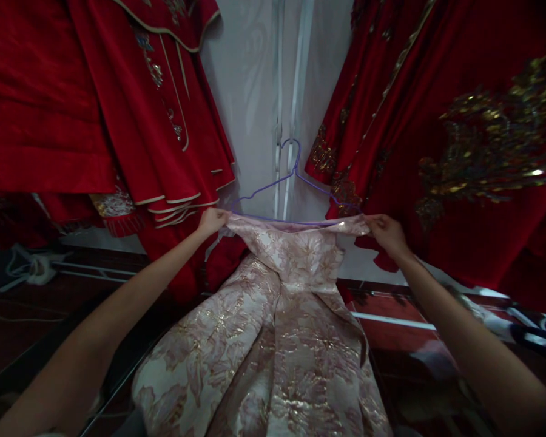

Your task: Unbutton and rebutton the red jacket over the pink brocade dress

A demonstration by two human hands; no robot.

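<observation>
The dress (307,258) hangs between the two hands, its neckline stretched from one to the other and its skirt falling below them toward the wearer of the camera. The cloth looks like a thick brocade with a metallic thread: likely fairly stiff in the bodice, holding its folds in the skirt, and with enough weight below to pull on whatever grips the top. It should not be fragile as a whole, though the raised shiny threads could snag, and the smooth weave may slide on a thin wire. The best holds would be the two shoulder bands, where the load can be shared evenly; gripping one side alone would probably let the neckline sag.

The left hand (213,221) is closed in a pinch, fingers and thumb together on the band at its end of the neckline. The right hand (388,235) is likewise closed, pinching the opposite band. The purple hanger (295,172) spans the space between the hands, its lower bar along the neckline and its hook above them; whether the hook rests on anything is unclear. Red garments hang beyond the left hand (164,133) and beyond the right hand (441,230).
</observation>
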